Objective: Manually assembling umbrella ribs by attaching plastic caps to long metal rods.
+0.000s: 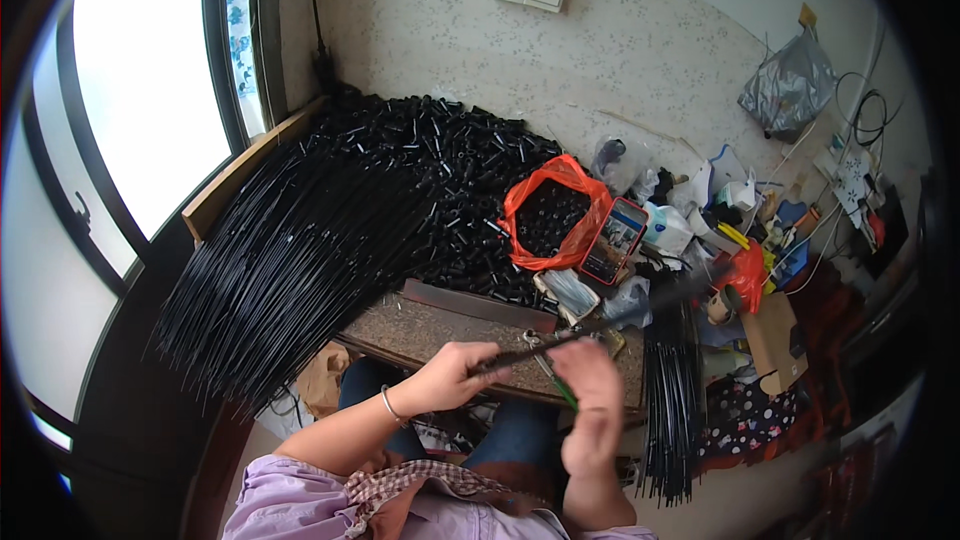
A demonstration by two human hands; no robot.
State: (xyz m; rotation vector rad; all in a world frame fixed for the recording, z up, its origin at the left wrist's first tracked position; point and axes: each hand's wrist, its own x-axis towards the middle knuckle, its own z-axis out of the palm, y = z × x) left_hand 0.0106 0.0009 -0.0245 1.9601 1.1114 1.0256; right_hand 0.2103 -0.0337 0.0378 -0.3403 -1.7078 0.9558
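My left hand, with a bangle on its wrist, is closed round the near end of a long black rod. The rod slants up to the right over the table, its far part smeared by motion. Beside the rod is my right hand, also blurred; its fingers do not show clearly, nor whether they touch the rod. Under and between the hands, a tool with a green handle lies at the table's front edge.
Many thin black rods lie fanned at the left, and another bundle hangs over the edge at the right. Short black tubular pieces are heaped at the back. A red plastic bag and a phone stand before clutter.
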